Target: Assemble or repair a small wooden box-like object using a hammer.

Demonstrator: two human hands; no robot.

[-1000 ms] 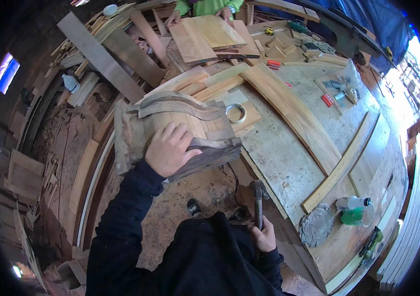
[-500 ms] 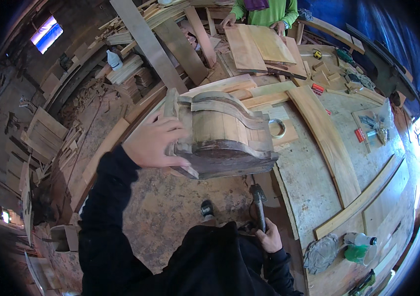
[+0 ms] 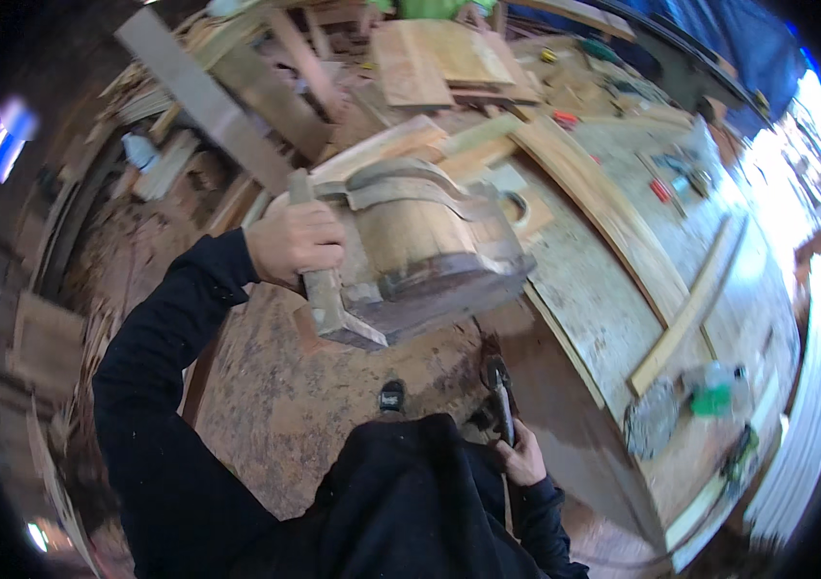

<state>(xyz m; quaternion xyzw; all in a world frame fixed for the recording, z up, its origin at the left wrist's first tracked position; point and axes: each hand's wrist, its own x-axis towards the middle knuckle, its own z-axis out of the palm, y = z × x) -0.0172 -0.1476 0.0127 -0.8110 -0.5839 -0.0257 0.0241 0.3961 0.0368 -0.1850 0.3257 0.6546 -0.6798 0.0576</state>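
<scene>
A curved wooden piece [image 3: 420, 232], built of pale slats between dark wavy side boards, is tilted in front of me at the table's left edge. My left hand [image 3: 300, 241] is closed round the upright board at its left end, the fingers wrapped over the top. Low beside my body, my right hand [image 3: 524, 455] grips a long, dark hammer-like tool [image 3: 500, 391]; blur and shadow hide its exact kind. The tool's upper end is below the wooden piece, apart from it. A roll of tape [image 3: 517, 206] lies just right of the piece, partly hidden by it.
The worktable [image 3: 594, 280] on the right carries a long plank [image 3: 603, 222], a curved strip [image 3: 685, 318] and a bottle with green liquid [image 3: 714, 391]. Across it, a person in green [image 3: 430, 8] has hands at joined boards [image 3: 444, 58]. Leaning planks [image 3: 208, 96] stand at the back left.
My left hand has gone from spread fingers against the end board to a closed grip on it. The view has shifted right, and the wooden piece is tilted more. The right hand keeps its tool.
</scene>
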